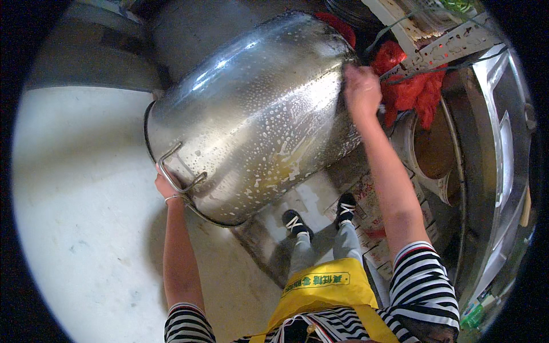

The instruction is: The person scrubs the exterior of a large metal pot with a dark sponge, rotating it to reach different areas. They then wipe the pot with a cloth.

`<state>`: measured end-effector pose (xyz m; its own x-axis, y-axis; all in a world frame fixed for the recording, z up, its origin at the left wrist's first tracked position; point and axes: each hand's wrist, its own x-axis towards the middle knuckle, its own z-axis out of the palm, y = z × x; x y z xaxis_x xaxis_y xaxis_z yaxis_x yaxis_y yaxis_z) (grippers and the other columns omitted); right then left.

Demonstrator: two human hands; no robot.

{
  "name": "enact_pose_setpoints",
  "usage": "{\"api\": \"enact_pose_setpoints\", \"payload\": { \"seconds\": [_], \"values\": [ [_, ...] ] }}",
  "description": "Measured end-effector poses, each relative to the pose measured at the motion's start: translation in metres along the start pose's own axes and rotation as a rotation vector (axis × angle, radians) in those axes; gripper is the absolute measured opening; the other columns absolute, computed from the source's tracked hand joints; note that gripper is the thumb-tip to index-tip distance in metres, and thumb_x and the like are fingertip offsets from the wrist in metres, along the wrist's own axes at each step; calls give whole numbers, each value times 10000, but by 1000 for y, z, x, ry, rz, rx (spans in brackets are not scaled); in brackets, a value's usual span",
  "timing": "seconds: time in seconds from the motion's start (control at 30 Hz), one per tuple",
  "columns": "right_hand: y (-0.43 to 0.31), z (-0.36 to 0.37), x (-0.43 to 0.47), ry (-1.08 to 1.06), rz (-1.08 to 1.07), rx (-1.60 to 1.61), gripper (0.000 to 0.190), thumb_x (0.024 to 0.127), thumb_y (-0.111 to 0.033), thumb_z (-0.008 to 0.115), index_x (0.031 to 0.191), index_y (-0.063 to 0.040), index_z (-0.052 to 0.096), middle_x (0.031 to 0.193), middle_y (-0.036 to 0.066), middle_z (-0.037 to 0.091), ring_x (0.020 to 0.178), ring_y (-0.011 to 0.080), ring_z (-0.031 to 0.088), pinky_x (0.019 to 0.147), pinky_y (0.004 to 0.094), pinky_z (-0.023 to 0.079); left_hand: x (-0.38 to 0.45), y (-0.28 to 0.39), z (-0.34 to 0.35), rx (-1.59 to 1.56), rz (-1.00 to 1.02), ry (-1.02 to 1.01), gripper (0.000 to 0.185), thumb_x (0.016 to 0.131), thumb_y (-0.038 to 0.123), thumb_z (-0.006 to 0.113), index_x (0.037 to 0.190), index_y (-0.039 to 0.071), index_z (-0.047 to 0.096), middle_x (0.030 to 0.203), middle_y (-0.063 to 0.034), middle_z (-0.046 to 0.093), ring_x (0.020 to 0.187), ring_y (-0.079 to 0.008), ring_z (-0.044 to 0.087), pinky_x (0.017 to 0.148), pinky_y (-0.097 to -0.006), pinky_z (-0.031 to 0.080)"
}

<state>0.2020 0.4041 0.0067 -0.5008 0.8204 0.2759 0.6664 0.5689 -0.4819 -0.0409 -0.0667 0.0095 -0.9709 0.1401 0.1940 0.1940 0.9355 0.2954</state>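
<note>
A large stainless steel stockpot [257, 115] lies tipped on its side before me, its outer wall wet with drops and streaks of suds. Near the pot's lower left end is a wire handle [170, 165]. My left hand [165, 182] grips the pot at the rim beside that handle, its fingers mostly hidden behind the metal. At the pot's upper right end my right hand [362, 90] is curled and blurred against the edge; whether it holds a scrubber or cloth there, I cannot tell.
Red plastic bags [411, 92] hang from a rusty perforated metal frame [450, 47] at the right. Below them stands a round bucket [433, 145]. A steel basin or counter edge [493, 171] curves along the far right. A pale wall [77, 180] fills the left. Flattened printed cardboard [373, 214] covers the floor.
</note>
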Motion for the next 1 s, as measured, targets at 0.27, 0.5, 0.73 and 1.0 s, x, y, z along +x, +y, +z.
{"api": "enact_pose_setpoints", "payload": {
  "seconds": [0.27,0.5,0.73,1.0],
  "values": [
    [-2,11,-52,39,-249,54,104,862,-176,596,891,-116,676,864,110,594,807,320,577,661,434,488,5,-2,-2,45,6,-29,712,998,467,268,726,-107,590,647,-316,564,649,-509,533,584,-541,393],
    [-10,10,-57,51,-198,-5,65,843,-133,611,876,-105,660,843,106,583,770,310,582,632,420,486,3,5,4,-9,14,-24,711,992,483,282,716,-107,568,644,-312,564,620,-486,521,587,-521,405],
    [33,-1,13,79,-16,13,216,887,-238,589,1052,-122,665,1000,153,610,893,345,602,743,416,493,5,-11,8,-98,40,14,668,992,466,324,690,-87,546,566,-257,530,512,-398,460,521,-473,385],
    [87,19,31,-242,146,296,635,792,-560,623,1311,-209,519,1129,162,641,1053,321,598,925,383,441,-6,-25,-3,-264,147,-102,294,969,221,389,982,-13,567,865,-197,586,787,-240,542,702,-397,433]
  ]
}}
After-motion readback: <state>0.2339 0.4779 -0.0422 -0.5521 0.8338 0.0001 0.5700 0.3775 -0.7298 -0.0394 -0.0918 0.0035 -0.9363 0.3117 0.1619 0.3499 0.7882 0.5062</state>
